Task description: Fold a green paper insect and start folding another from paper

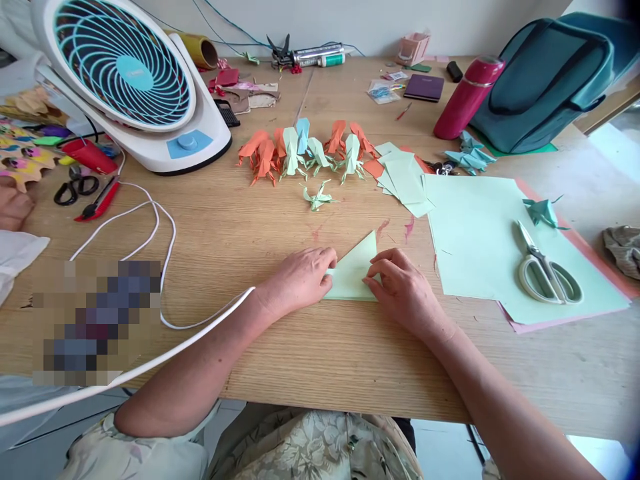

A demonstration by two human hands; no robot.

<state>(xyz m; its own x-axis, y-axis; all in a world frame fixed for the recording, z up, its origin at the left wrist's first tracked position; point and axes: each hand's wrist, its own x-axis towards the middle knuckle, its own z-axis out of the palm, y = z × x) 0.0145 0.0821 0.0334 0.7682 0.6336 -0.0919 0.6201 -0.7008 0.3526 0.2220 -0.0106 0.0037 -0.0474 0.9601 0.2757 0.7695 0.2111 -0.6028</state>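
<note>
Holding a pale green folded paper triangle [356,273] flat on a light brown wood-grain table [320,363], straight ahead of the body, with the peak pointing away and the bottom edge lying nearest the lap. With the left hand [305,275], curled nearly closed, gripping the left corner between bent fingertips and thumb, as far as can be told past the knuckles. With the right hand [404,291], likewise drawn in, pinching the upright right edge between forefinger and thumb. Judging by the shape, probably at an early folding step, lining up the layers or setting the crease. Seems to call next for a steady hold at one corner, a check that the edges meet, then firm pressure along the fold. Beyond the triangle, note a small pale green spindly-legged paper figure [319,198], just in front of a row of orange, pale green and blue folded paper figures [293,152]. To the right, note white-handled metal scissors [545,277] lying on a large pale green paper sheet [473,237].
</note>
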